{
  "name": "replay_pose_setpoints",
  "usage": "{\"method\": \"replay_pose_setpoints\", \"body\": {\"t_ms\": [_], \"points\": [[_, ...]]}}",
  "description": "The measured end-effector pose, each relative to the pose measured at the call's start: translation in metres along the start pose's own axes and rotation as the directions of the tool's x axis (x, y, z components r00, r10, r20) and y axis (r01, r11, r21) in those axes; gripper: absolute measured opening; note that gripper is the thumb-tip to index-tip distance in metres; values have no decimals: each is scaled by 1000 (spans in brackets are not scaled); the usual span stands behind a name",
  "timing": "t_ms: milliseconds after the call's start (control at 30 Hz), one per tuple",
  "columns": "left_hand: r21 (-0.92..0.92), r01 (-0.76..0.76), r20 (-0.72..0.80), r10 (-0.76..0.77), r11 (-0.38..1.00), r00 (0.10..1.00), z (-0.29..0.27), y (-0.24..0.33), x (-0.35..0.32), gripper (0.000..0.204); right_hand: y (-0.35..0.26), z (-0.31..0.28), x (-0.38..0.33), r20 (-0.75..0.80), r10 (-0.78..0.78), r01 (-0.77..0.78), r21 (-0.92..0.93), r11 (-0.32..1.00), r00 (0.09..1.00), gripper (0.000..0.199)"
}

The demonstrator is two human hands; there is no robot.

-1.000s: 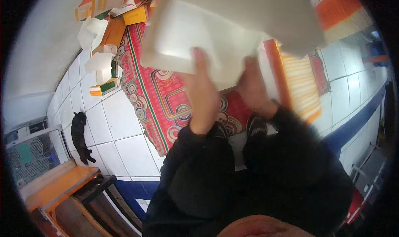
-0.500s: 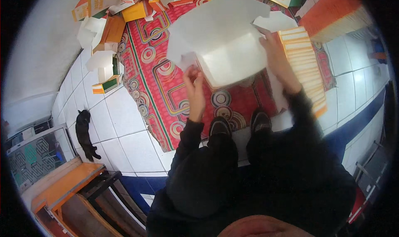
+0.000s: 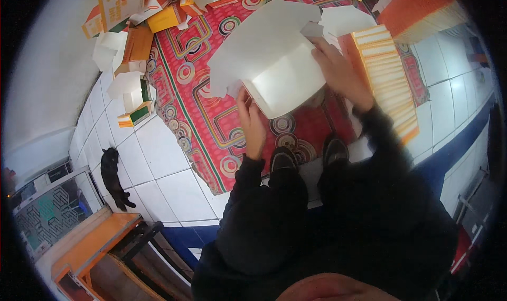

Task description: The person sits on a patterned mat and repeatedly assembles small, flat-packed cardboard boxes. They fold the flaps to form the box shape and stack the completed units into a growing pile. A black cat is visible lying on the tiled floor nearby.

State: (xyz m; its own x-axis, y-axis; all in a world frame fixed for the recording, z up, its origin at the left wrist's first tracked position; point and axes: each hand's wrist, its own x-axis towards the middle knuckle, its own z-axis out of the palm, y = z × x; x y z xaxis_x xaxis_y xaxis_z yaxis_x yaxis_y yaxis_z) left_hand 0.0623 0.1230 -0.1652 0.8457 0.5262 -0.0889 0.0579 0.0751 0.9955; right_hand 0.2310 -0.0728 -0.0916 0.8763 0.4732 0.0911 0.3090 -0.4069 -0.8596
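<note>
Left hand (image 3: 252,124) and right hand (image 3: 338,71) gripping white cardboard box blank (image 3: 274,63).

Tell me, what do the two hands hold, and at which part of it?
Both hold one white flat cardboard box blank: the left hand at its lower left edge, the right hand at its right edge.

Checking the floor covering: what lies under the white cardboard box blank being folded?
Under the white box blank, held by both hands, lies the red patterned mat. Whatever sits directly beneath is covered.
</note>
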Motion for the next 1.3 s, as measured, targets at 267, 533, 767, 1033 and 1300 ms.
{"method": "replay_pose_setpoints", "body": {"t_ms": [267, 533, 767, 1033, 1300], "points": [[54, 13, -14, -12, 998, 1000, -7, 8, -6, 52, 17, 9, 4, 33, 84, -79, -137, 987, 996, 45], [170, -23, 55, 13, 985, 998, -14, 19, -2, 48, 29, 8, 15, 98, 197, -201, 35, 979, 975, 36], [165, -83, 85, 69, 983, 994, -17, 7, 3, 50, 15, 3, 9, 127, 433, -451, 238, 861, 893, 38], [394, -154, -55, 191, 906, 980, -71, -15, -2, 28, 47, 7, 19, 114, 325, -303, -172, 937, 939, 40], [933, 325, -228, 447, -153, 865, -342, 17, 155, 80, 6, 12, 10, -48, 314, -311, -335, 889, 948, 32]]}}
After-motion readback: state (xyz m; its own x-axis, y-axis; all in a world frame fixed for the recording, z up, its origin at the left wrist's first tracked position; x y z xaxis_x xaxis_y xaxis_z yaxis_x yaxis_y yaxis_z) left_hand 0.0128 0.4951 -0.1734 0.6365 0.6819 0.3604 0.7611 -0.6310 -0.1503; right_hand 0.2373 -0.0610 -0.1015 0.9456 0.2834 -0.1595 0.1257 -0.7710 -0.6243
